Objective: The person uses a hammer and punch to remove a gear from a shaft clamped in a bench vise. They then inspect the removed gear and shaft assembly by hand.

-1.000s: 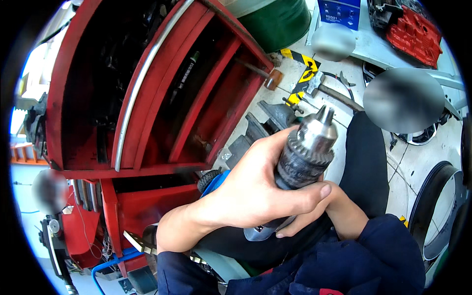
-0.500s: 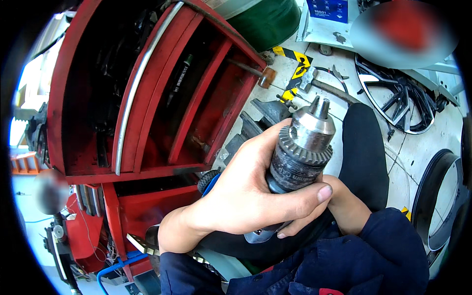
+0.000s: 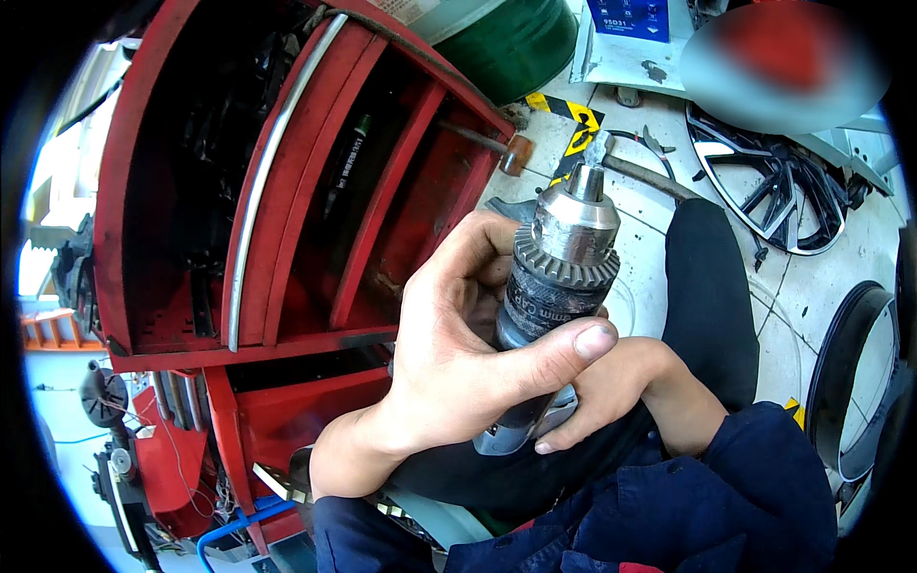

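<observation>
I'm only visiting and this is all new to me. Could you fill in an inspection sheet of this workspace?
Surface: white tiled floor with yellow-and-black tape.
Job's things: one drill, its toothed metal chuck pointing away from the person.
Clutter: hammer, black-and-silver wheel and black ring, toward the right.
Hands: right hand grips the drill's lower body; left hand curls around the chuck end, how firmly cannot be told.
Cables: thin dark loop near the hammer, possibly a cable; on the drill, nothing seen.
Surroundings: red cabinet on the left, green drum and blue box ahead.
</observation>
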The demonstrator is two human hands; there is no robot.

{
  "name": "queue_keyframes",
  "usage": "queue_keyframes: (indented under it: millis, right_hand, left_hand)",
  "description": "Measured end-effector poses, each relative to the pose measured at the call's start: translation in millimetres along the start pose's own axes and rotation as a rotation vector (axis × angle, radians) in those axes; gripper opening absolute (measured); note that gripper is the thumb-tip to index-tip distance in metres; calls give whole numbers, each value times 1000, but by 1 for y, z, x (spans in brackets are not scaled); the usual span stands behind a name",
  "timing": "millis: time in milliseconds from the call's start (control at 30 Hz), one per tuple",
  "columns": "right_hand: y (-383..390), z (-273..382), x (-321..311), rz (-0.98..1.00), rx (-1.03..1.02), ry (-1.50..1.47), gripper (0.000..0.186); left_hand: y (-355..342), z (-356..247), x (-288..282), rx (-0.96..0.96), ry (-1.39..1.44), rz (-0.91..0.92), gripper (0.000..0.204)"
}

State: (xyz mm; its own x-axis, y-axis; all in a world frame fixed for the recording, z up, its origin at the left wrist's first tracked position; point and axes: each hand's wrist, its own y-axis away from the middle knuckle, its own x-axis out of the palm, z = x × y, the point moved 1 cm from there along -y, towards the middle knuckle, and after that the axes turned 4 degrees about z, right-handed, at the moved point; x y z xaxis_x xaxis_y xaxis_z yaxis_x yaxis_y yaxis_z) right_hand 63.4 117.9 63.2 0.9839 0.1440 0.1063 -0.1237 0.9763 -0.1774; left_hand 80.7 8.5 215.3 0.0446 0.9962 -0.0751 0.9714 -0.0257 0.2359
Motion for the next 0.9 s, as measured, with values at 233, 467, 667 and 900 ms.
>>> queue_keyframes:
  millis: [233,467,667,900]
  right_hand:
    - [1,1,0,-24,-92,68,43]
    - [1,9,4,60,53,-228,47]
    - [0,17,0,179,87,-413,50]
    - [-4,10,8,259,-55,-503,51]
  left_hand:
    - [0,-1,3,17,-2,14,76]
    - [-8,-2,-8,-20,139,135,42]
    - [-16,2,-6,-16,173,77,68]
    - [-18,5,-9,-54,238,166,70]
